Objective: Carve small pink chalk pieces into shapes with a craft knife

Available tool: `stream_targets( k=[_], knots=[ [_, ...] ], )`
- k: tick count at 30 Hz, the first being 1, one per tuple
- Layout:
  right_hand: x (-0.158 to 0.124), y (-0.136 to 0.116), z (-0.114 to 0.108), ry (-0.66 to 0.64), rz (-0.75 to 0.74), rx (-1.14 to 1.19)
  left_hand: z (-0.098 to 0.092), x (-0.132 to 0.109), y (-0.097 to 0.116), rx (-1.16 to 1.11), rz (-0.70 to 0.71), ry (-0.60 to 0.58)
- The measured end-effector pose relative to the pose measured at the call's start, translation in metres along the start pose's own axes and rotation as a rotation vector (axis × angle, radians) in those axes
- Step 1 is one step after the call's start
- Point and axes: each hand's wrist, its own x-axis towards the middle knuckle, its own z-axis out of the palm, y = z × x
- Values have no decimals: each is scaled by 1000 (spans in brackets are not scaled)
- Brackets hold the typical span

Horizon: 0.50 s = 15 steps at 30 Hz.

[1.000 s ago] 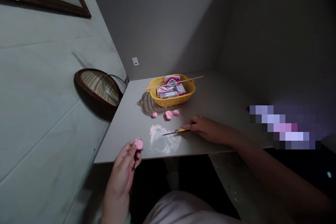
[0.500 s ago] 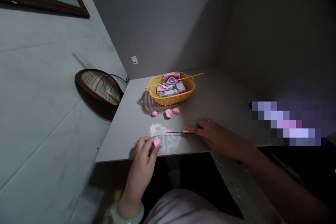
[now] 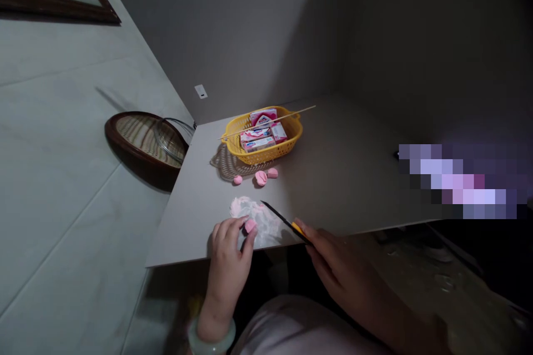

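My left hand (image 3: 228, 244) pinches a small piece of pink soap (image 3: 250, 226) between thumb and fingertips, close to the table's front edge. Fingers closed around its yellow handle, my right hand (image 3: 333, 255) grips a knife (image 3: 285, 222). The dark, narrow blade points up and to the left, apart from the soap piece. Pink shavings (image 3: 241, 206) are smeared over the tabletop just beyond my left hand. Farther back lie a small round pink lump (image 3: 237, 179), a larger creased pink lump (image 3: 261, 178) and a pink chunk (image 3: 272, 173).
A yellow plastic basket (image 3: 291, 147) holds several pink-and-white boxes (image 3: 260, 144), with a thin stick (image 3: 308, 109) across its rim. The grey table (image 3: 333, 177) meets a grey wall. At the left stands a dark-rimmed woven oval piece (image 3: 141, 161).
My right hand has drawn back toward me and turned the knife, so the blade now slants upward to the left instead of lying level. My left hand still holds the soap piece.
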Motion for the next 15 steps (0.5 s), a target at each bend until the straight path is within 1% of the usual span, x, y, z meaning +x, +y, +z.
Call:
stream_targets(
  k=[2, 4, 6, 8, 10, 12, 15],
  knots=[
    [0, -1, 4, -20, -1, 19, -1, 1, 1, -55, -27, -21],
    [0, -2, 8, -50, -1, 34, -3, 2, 2, -120, -89, -27],
    [1, -2, 11, -68, -6, 30, -4, 2, 3, -203, -196, -21],
    [1, -2, 12, -59, -16, -1, -7, 2, 5, -333, -320, -23],
    [3, 1, 10, -38, -27, -77, -10, 4, 8, -517, -434, -29],
    [5, 7, 4, -24, -41, -214, -15, 7, 12, -715, -527, -32],
    [12, 25, -9, 5, -45, -426, -22, 13, 15, -989, -655, -45]
  ],
)
